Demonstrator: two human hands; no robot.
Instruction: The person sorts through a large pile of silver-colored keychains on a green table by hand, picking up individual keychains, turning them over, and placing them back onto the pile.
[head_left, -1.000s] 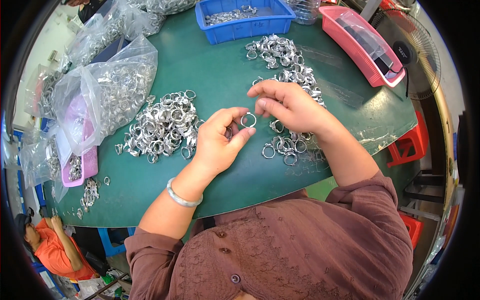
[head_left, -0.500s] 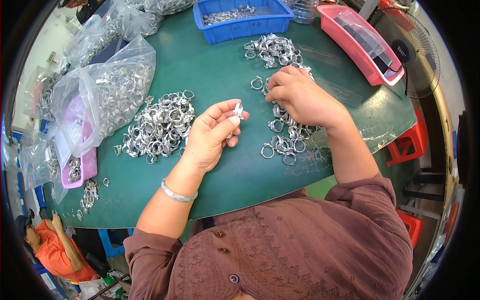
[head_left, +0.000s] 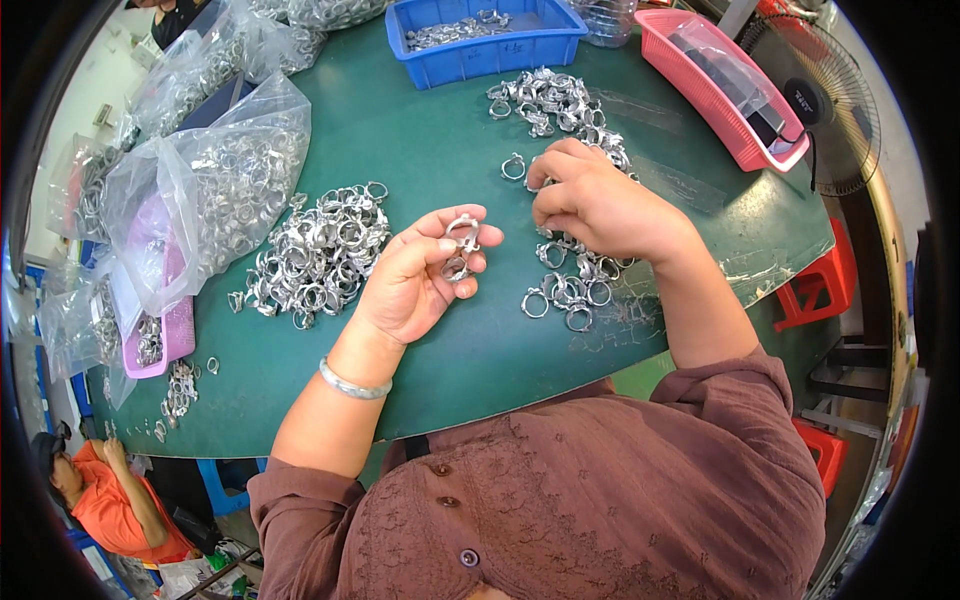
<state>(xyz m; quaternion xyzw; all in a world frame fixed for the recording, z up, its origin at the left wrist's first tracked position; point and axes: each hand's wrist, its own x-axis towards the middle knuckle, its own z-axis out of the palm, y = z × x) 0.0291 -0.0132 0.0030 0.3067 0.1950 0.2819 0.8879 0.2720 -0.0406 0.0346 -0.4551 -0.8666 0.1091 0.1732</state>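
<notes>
My left hand point(head_left: 420, 270) is raised over the middle of the green table, palm up, closed round silver metal rings. One ring point(head_left: 464, 232) stands up between thumb and fingers; another point(head_left: 455, 268) rests against the fingers below it. My right hand point(head_left: 590, 200) reaches down over the right-hand pile of rings point(head_left: 570, 290), its fingers bent together at the pile's left side. Whatever its fingertips pinch is hidden behind the hand. To the left of my left hand lies a larger heap of similar rings point(head_left: 320, 255).
A blue bin point(head_left: 485, 70) with rings stands at the far edge, beside a pink basket point(head_left: 730, 100). Clear plastic bags of rings point(head_left: 245, 180) and a purple basket point(head_left: 160, 345) crowd the left. A fan point(head_left: 825, 100) is at far right. Another person in orange point(head_left: 125, 505) sits lower left.
In my left hand the ring has turned so its opening shows, and a second ring has come into view. My right hand has shifted slightly down and stays at the right-hand pile.
</notes>
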